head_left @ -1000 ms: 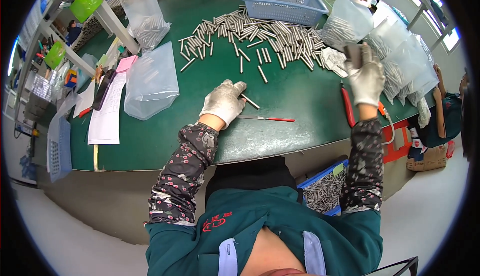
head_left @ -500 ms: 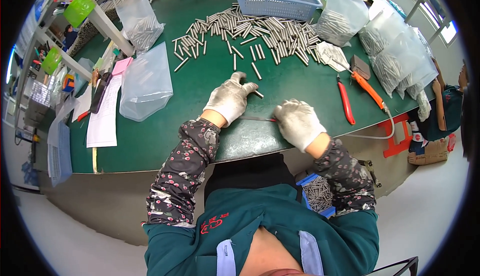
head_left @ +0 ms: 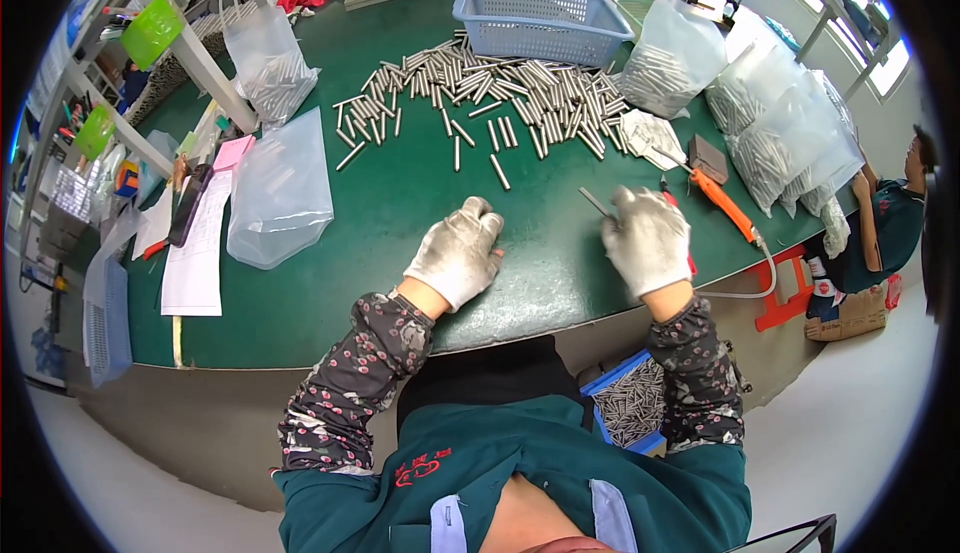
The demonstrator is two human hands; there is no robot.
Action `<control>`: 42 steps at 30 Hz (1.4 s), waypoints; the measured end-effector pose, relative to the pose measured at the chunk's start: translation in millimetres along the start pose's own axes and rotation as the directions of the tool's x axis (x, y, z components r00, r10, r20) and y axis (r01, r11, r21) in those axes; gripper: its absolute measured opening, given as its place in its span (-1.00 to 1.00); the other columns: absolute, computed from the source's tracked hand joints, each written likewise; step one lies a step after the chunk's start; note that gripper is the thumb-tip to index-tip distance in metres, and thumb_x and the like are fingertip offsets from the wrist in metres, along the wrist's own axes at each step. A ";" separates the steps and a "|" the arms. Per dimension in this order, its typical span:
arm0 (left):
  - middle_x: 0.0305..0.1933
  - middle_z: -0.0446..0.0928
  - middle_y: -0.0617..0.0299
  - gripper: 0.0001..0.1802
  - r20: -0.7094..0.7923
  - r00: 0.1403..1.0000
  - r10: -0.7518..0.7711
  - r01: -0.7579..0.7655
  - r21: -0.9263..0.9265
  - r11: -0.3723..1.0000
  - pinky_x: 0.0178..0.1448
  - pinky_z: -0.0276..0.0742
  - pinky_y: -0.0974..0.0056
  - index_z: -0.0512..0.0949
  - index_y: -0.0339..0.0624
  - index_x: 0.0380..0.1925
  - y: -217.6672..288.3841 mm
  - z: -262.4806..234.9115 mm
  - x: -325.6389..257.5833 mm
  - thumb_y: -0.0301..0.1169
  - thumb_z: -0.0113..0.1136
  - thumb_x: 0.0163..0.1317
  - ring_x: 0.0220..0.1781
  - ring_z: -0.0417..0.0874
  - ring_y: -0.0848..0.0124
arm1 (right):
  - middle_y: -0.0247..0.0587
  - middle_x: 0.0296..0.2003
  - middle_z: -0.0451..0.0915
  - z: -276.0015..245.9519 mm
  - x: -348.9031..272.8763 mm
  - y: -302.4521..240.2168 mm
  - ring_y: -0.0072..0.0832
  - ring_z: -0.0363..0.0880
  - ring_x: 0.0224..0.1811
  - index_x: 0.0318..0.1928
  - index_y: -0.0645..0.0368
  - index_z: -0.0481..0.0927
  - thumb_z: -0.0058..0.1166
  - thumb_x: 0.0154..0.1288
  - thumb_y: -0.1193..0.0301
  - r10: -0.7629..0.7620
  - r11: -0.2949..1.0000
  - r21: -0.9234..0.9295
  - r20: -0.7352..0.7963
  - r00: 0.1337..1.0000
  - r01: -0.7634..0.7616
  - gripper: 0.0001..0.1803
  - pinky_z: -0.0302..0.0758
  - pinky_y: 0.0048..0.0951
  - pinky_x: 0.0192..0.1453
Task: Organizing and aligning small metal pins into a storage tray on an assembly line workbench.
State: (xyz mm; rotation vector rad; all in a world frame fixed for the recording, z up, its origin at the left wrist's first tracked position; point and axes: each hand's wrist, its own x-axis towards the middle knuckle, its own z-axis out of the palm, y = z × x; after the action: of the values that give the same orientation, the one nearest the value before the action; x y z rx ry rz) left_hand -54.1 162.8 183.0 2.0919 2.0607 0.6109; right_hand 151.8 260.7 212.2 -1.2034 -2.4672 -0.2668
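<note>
My left hand (head_left: 458, 256), in a white glove, rests low over the green table (head_left: 370, 298) near its front edge. Its fingers are curled together, and whatever may be in them is hidden. My right hand (head_left: 648, 243), also gloved and slightly blurred, is closed around a thin grey metal rod (head_left: 595, 201) that sticks out toward the upper left; the rest of it is inside the fist. Red-handled pliers (head_left: 691, 263) lie partly hidden behind this hand. Beyond both hands spreads a heap of short metal pins (head_left: 500, 83), with a single pin (head_left: 500, 173) lying nearest.
A blue basket (head_left: 545, 23) stands behind the heap. Bags of pins (head_left: 670, 58) crowd the right; an orange corded tool (head_left: 725, 205) lies before them. At left are an empty-looking plastic bag (head_left: 280, 193) and papers (head_left: 195, 263). A blue bin of pins (head_left: 632, 405) sits below the table.
My right hand has moved right, away from the left, with the thin rod now pointing up-left. The pin at my left fingertips is out of sight. The whole view has shifted slightly.
</note>
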 end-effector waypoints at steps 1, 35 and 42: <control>-0.08 0.40 0.10 -0.74 -0.001 1.000 -0.003 0.003 0.005 1.000 -0.13 0.54 0.16 0.47 -0.22 -0.29 -1.7 2.6 -0.8 -0.44 0.24 -0.03 -0.18 0.57 0.15 | -0.19 -0.47 0.56 1.1 11.5 -10.7 -0.25 0.58 -0.33 -0.39 0.13 0.51 0.07 -0.04 0.35 -0.058 0.990 0.124 -0.039 0.998 0.062 -0.83 0.48 -0.22 -0.23; 0.22 0.23 0.00 -0.01 -0.030 0.997 -0.067 0.061 -0.149 0.987 0.19 0.39 0.17 0.27 -0.32 0.16 14.9 -5.5 -44.7 -0.06 0.47 -0.29 0.17 0.41 0.07 | 0.06 0.15 0.36 21.2 -22.8 -26.2 -0.01 0.24 0.26 0.08 0.26 0.43 0.26 -0.20 0.24 -0.280 0.752 0.643 0.110 0.954 0.146 -0.27 0.23 -0.14 0.31; 0.14 0.32 0.04 -0.17 0.060 0.993 -0.105 0.107 -0.025 0.994 0.15 0.43 0.17 0.43 -0.25 0.04 16.4 0.3 -34.1 -0.02 0.42 -0.25 0.12 0.45 0.10 | -0.08 -0.01 0.47 37.6 -13.5 -37.2 -0.09 0.38 0.06 0.10 0.19 0.44 0.31 -0.26 0.01 -0.371 0.841 0.445 0.064 0.926 0.307 -0.14 0.30 -0.10 0.11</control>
State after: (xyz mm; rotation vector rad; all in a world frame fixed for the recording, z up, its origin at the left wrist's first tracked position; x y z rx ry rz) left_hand -38.1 128.5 182.6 1.9466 2.1023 0.5534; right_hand 120.5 240.5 172.2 -0.6154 -2.6664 0.2784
